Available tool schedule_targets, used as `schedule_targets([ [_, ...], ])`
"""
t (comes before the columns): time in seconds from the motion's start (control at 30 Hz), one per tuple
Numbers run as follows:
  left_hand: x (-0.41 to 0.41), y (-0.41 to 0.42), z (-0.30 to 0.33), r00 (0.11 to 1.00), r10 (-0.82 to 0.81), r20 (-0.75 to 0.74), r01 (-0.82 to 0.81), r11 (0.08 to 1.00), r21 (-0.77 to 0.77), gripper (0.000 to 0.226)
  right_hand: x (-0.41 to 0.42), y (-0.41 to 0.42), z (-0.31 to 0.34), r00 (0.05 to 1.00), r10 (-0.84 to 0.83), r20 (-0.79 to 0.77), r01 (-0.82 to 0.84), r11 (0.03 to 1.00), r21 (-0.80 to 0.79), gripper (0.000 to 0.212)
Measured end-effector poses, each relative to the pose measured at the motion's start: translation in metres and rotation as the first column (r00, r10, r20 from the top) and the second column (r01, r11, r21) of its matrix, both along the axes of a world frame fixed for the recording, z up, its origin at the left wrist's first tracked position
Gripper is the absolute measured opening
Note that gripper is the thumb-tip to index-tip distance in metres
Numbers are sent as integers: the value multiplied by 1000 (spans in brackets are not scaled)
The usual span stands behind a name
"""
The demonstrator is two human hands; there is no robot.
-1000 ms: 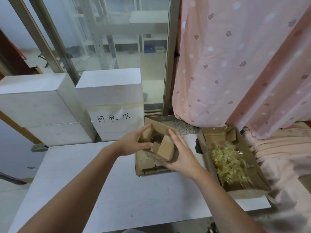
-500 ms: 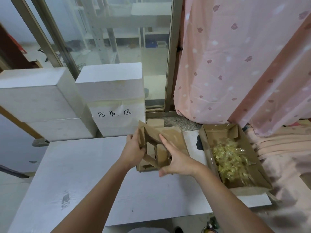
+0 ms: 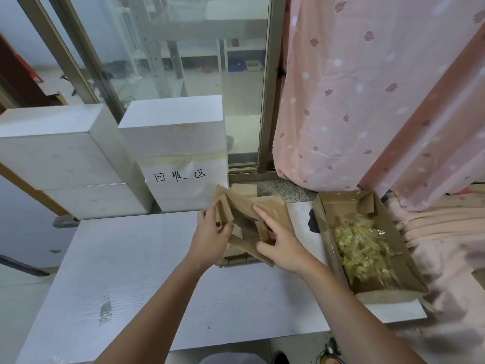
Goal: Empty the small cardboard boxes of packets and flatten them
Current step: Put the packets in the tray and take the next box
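White table (image 3: 147, 271) nearest. Left hand (image 3: 210, 239) pinches the left wall of the small cardboard box (image 3: 245, 219), half collapsed above flattened cardboard (image 3: 233, 260); right hand (image 3: 279, 244) grips its near-right flap. Open carton (image 3: 393, 295) of yellow packets (image 3: 363, 248) right. White boxes (image 3: 173, 151) behind.

Soft, even daylight comes through the glass door (image 3: 183, 74) at the back, leaving the white worktop (image 3: 131, 271) bright without glare. Shadows are faint, only a pale one beside the open carton (image 3: 367, 258). The wide lens bends the door frame and stretches the edges. The glass looks hazy; the pink curtain (image 3: 367, 101) is slightly soft.
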State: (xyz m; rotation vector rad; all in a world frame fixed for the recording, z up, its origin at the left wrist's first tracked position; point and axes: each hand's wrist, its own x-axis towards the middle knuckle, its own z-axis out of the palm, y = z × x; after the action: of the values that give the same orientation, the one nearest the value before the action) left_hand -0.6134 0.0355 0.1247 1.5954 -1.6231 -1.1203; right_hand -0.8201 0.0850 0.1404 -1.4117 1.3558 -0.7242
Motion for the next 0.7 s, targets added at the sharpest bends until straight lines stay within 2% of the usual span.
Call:
schedule_targets([
  [0.1, 10, 0, 9, 996, -60, -73, 60, 998, -3, 67, -8, -1, 2, 999, -10, 43, 9, 1000, 10, 80],
  [0.23, 24, -1, 13, 971, -163, -174, 153, 986, -66, 53, -20, -6, 9, 995, -20, 96, 16, 999, 42, 77],
  [0.37, 25, -9, 17, 947, -86, -308, 69, 996, -64, 44, -29, -9, 15, 990, -43, 133, 37, 998, 49, 76],
  [0.43, 26, -16, 17, 961, -100, -257, 79, 993, -90, 44, -34, -8, 22, 987, -46, 156, 38, 998, 51, 75],
  [0.53, 32, -26, 15, 970, -218, -104, 209, 974, -85, 74, -41, -7, 29, 984, -35, 175, 25, 998, 58, 75],
  [0.6, 33, -33, 17, 953, -289, -87, 287, 957, -39, 89, -44, -6, 32, 978, -18, 206, 1, 996, 84, 71],
  [0.67, 32, -37, 18, 938, -335, -89, 337, 942, 6, 90, -45, -6, 33, 959, -29, 282, -2, 994, 109, 61],
  [0.7, 31, -38, 18, 934, -342, -102, 346, 938, 16, 87, -46, -5, 33, 932, -43, 360, -3, 992, 126, 65],
])
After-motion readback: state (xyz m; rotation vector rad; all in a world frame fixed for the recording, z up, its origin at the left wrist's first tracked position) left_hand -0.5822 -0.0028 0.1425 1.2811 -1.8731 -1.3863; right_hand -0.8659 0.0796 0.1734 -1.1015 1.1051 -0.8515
